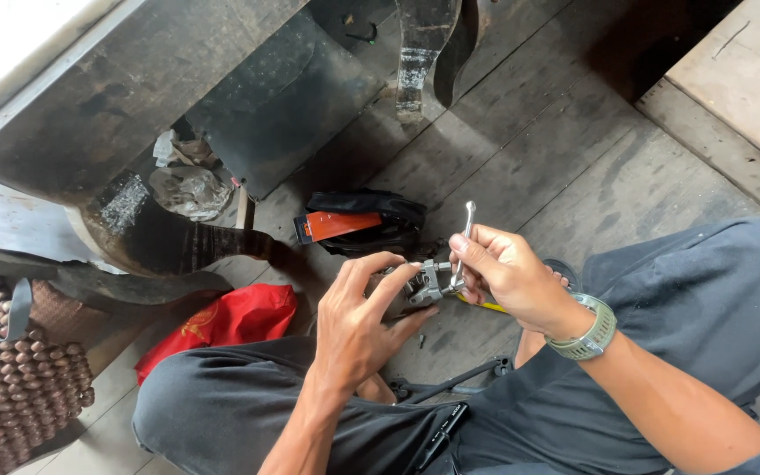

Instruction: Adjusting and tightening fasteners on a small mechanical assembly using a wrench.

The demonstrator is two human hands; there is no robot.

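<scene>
Black pouch (371,222) just beyond fingers (378,268)

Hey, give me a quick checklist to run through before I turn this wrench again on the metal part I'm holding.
1. Left hand grips the small metal part: ok.
2. Right hand pinches the slim wrench: ok.
3. Wrench end seated on the fastener: cannot tell, fingers hide it.
4. Part braced on something solid: not ok, held in the air above the wooden floor.
5. Black pouch within reach: ok.
</scene>
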